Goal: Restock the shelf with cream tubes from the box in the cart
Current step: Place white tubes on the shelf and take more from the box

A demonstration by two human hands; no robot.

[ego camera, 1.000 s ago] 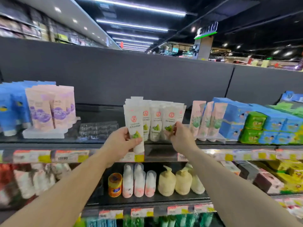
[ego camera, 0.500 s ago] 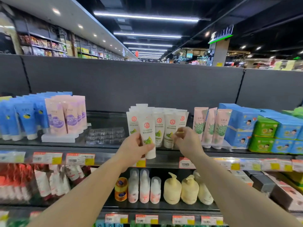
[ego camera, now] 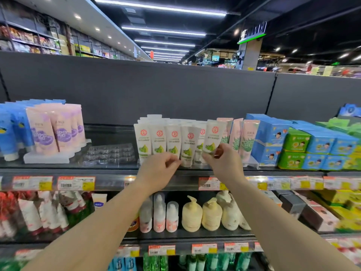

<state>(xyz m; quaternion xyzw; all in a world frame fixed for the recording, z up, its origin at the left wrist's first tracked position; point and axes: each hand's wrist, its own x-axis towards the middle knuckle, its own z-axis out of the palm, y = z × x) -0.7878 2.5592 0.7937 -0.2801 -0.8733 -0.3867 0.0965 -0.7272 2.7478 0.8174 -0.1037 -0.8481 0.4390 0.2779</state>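
Two arms reach forward to the shelf. Left hand, fingers curled, pinches the bottom of one tube; the tube rises above the fingers, tilted a little right. Right hand pinches another tube, upright, cap down, in the white row.

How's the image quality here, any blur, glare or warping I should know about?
Head view: wide-angle warping bows the shelf edge and ceiling light strips; the white cream tubes and both hands, left hand and right hand, are fairly sharp; the frame's bottom corners smear; light glare on the price tags.
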